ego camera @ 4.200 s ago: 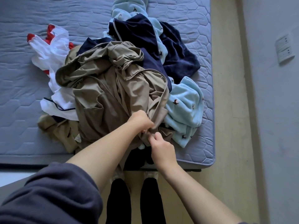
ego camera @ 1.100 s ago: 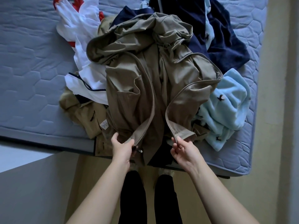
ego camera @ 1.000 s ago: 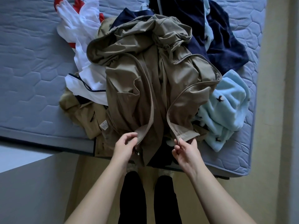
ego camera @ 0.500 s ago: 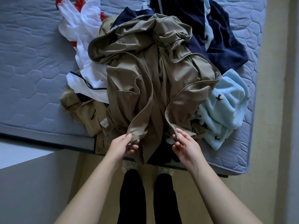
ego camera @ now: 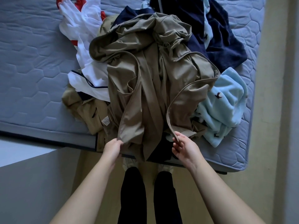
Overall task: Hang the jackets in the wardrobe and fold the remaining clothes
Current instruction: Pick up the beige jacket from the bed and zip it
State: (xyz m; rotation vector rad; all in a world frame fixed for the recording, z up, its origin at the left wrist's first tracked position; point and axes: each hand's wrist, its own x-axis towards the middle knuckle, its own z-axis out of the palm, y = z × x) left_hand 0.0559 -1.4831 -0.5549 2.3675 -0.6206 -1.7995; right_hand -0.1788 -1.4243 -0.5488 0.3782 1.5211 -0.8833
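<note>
Fingers of the left hand (ego camera: 113, 147) and right hand (ego camera: 184, 147) each pinched a front edge of the crumpled khaki hooded jacket (ego camera: 145, 78), heaped on the grey quilted bed (ego camera: 32, 62) beside a pale-blue fleece (ego camera: 226, 102).

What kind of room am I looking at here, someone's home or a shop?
Most likely a home bedroom. A quilted blue-grey mattress sits by a plain floor, and loose clothes are heaped on it, a tan jacket on top.

The jacket (ego camera: 145, 81) lies on other clothes (ego camera: 226, 101) on the mattress (ego camera: 32, 62).
</note>
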